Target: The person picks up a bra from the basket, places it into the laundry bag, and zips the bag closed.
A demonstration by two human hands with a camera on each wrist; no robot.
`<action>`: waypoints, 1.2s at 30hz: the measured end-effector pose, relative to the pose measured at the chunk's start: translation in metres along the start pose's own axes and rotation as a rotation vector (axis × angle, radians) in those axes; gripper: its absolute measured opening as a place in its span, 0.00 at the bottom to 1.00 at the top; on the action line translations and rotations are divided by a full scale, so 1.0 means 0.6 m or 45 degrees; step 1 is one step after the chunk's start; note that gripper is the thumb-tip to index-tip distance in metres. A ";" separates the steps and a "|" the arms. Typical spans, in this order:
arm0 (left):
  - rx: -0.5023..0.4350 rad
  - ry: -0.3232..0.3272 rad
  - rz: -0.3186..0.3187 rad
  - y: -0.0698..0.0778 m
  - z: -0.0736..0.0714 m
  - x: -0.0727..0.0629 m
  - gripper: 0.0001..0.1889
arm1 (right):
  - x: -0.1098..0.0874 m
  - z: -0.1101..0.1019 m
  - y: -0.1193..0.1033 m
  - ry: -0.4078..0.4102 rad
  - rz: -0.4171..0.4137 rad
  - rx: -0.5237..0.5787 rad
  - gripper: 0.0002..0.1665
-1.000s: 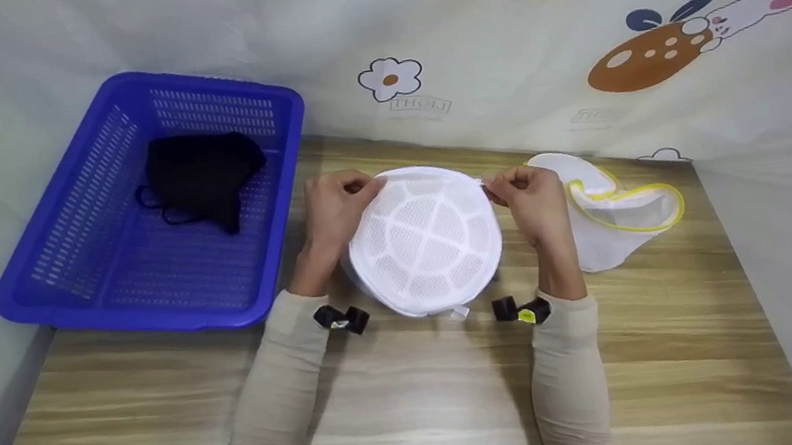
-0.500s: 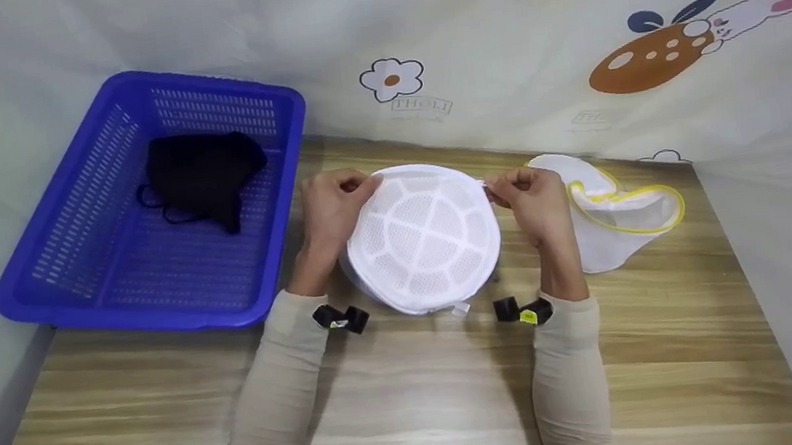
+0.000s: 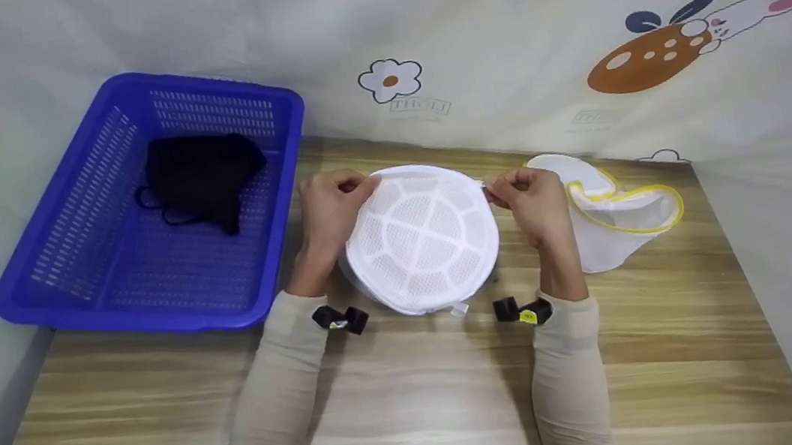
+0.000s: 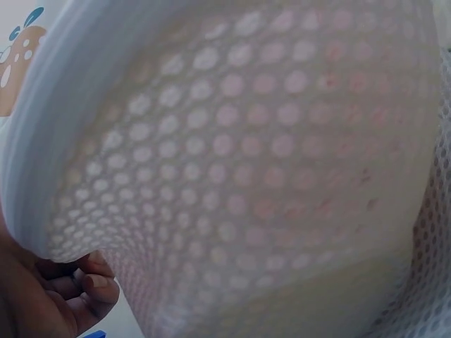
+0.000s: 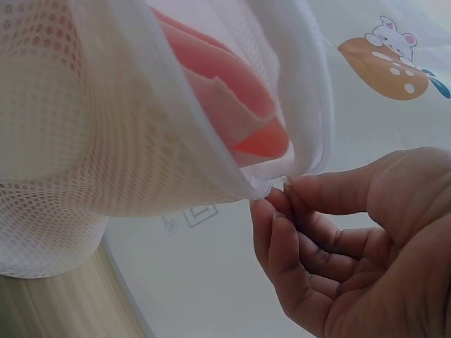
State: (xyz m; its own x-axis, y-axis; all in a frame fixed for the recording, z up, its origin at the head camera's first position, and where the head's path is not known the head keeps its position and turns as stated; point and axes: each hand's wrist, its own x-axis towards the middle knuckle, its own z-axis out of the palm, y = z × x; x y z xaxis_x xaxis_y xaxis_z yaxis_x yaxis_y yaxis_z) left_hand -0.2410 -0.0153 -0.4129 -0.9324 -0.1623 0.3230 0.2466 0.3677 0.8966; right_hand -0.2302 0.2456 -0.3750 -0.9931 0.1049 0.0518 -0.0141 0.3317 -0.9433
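A round white mesh laundry bag (image 3: 422, 238) stands between both hands on the wooden table, its ribbed mesh lid facing up. At the far left of its rim, my left hand (image 3: 332, 215) pinches the edge between thumb and fingers. My right hand (image 3: 536, 205) pinches the rim's far right, at the zipper. In the right wrist view, the rim gapes above the fingertips and folded pink cloth (image 5: 243, 113) shows inside. Mesh (image 4: 232, 141) fills most of the left wrist view, with curled fingers low at the left. A small white tab (image 3: 460, 310) sticks out at the near rim.
On the left stands a blue plastic basket (image 3: 159, 325) holding a black cloth item (image 3: 203, 178) with thin loops. Right of my right hand lies a white mesh bag with yellow trim (image 3: 606, 238). A printed white sheet (image 3: 499, 74) hangs behind the table (image 3: 418, 401).
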 end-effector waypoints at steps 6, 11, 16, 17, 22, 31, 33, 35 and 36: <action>0.006 0.001 -0.017 0.000 0.000 -0.001 0.08 | 0.000 0.001 0.000 -0.005 -0.003 0.010 0.10; 0.010 0.014 -0.019 -0.001 0.001 -0.001 0.08 | 0.000 0.001 0.000 -0.003 0.005 0.000 0.10; 0.033 0.037 -0.039 -0.003 0.000 0.001 0.07 | 0.000 0.001 0.000 -0.004 0.019 0.000 0.10; 0.036 0.043 -0.041 -0.003 -0.001 0.001 0.07 | 0.001 0.001 0.000 -0.004 0.021 -0.002 0.10; 0.034 0.062 -0.033 -0.004 -0.001 0.001 0.07 | 0.000 -0.001 0.000 -0.004 0.018 -0.009 0.10; -0.018 0.063 -0.036 -0.006 0.001 0.002 0.06 | 0.000 0.000 0.000 -0.005 -0.001 0.018 0.11; -0.015 0.069 -0.041 -0.005 0.001 0.002 0.06 | 0.000 0.000 0.000 -0.002 0.005 0.015 0.11; -0.012 0.073 -0.040 -0.005 0.001 0.002 0.06 | 0.000 0.000 0.000 -0.002 0.009 0.013 0.10; -0.014 0.074 -0.039 -0.005 0.001 0.002 0.06 | 0.001 0.000 0.000 0.000 0.012 0.013 0.10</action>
State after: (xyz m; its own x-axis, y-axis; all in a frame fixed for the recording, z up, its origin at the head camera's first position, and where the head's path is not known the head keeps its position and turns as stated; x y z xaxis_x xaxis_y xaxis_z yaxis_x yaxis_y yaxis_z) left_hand -0.2427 -0.0159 -0.4153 -0.9227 -0.2266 0.3119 0.2210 0.3520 0.9096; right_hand -0.2304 0.2458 -0.3750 -0.9932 0.1081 0.0429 -0.0059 0.3213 -0.9469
